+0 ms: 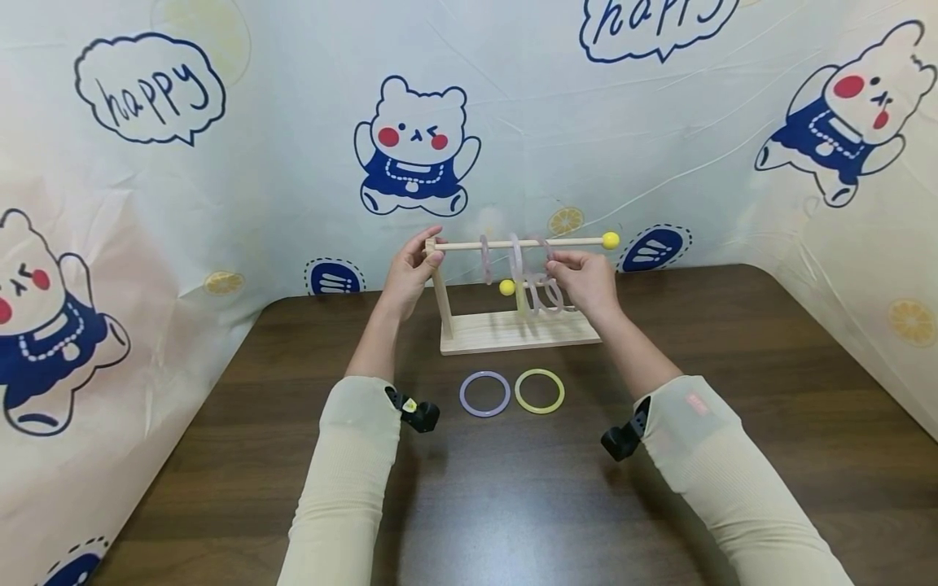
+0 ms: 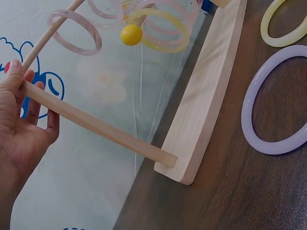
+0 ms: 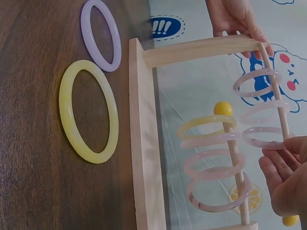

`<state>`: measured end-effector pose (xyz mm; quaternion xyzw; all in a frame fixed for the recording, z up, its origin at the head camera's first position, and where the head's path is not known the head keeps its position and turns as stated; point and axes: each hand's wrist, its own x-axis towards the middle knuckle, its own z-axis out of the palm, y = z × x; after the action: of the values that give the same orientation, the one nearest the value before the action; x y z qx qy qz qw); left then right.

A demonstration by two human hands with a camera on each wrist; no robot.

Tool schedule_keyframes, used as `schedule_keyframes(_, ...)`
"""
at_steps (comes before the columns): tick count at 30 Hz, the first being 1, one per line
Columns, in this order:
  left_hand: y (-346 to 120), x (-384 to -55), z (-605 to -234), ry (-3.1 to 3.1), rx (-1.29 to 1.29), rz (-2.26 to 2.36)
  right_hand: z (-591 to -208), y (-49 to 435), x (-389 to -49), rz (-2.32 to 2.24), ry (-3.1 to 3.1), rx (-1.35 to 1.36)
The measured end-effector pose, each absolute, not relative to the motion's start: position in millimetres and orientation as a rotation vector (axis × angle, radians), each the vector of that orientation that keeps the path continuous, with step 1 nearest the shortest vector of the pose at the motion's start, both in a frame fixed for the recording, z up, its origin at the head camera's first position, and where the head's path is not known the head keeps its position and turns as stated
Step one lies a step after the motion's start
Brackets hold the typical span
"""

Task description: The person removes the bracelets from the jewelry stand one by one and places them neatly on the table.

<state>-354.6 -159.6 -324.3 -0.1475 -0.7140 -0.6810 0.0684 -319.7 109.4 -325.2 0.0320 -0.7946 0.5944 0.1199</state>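
A wooden rack (image 1: 476, 335) with two horizontal rods stands at the table's far side. My left hand (image 1: 409, 277) grips the top corner of its left post (image 2: 96, 119), thumb in front and fingers behind. The upper rod (image 1: 462, 246) carries several pale pinkish rings and ends in a yellow ball (image 1: 611, 241). With thumb and fingertips, my right hand (image 1: 592, 285) pinches the pale purple ring (image 3: 259, 144) nearest that ball. On the lower rod (image 3: 235, 155), behind another yellow ball (image 3: 223, 108), hang a yellow ring (image 3: 180, 130) and several pinkish ones.
Two bangle-like rings, one purple (image 1: 463, 399) and one yellow (image 1: 561, 399), lie flat on the dark wooden table (image 1: 513, 496) in front of the rack. Behind the table hangs a pale cloth (image 1: 293, 163) printed with bears.
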Motion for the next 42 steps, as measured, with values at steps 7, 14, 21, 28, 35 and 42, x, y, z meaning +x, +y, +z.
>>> schedule_keyframes(7, -159.2, -354.1, -324.3, -2.152, -0.434, -2.055, -326.0, 110.0, -320.3, 1.724, -2.328, 0.105)
schedule_keyframes(14, -159.2, -353.4, -324.3, -2.155, -0.439, -2.050, -325.4, 109.1, -318.9, 1.713, -2.325, 0.100)
schedule_keyframes(21, -159.1, -353.6, -324.6, -2.146, -0.453, -2.054, -327.0, 108.9, -317.8, 1.708, -2.302, 0.065)
schedule_keyframes(28, -158.5, -354.2, -323.5, -2.154, -0.441, -2.071, -328.2, 110.1, -316.2, 1.716, -2.248, 0.070)
schedule_keyframes(35, -158.9, -355.5, -322.6, -2.161, -0.448, -2.071, -327.7, 112.6, -316.0, 1.731, -2.228, 0.069)
schedule_keyframes(42, -159.5, -356.1, -324.9, -2.150, -0.450, -2.061, -327.6, 112.8, -315.2, 1.708, -2.229, 0.060)
